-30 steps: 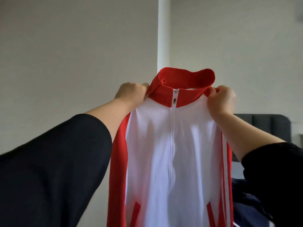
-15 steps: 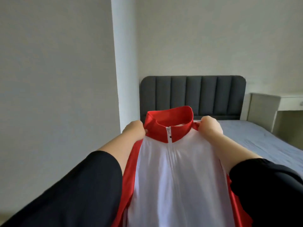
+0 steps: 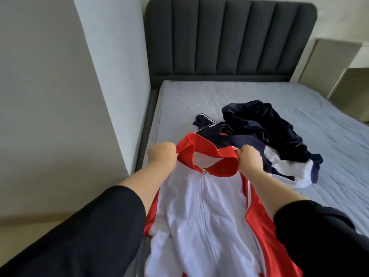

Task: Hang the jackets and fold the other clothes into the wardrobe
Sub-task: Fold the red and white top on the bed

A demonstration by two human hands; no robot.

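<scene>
A white zip-up jacket (image 3: 201, 212) with a red collar and red side panels hangs from both my hands over the near end of the bed. My left hand (image 3: 162, 154) grips the collar's left side and my right hand (image 3: 249, 157) pinches its right side. The zipper is done up and the jacket's front faces me. Behind it on the mattress lies a heap of dark navy clothes (image 3: 263, 124), with a navy and white jacket (image 3: 289, 168) at its near edge. No wardrobe is in view.
The bed has a grey-blue mattress (image 3: 199, 96) and a dark padded headboard (image 3: 229, 37). A white wall corner (image 3: 111, 56) juts out on the left beside the bed. Beige furniture (image 3: 339, 62) stands at the back right.
The jacket has come down from head height to just above the mattress, both hands still on the collar. My view has tilted down, so the bed and the navy heap now show.
</scene>
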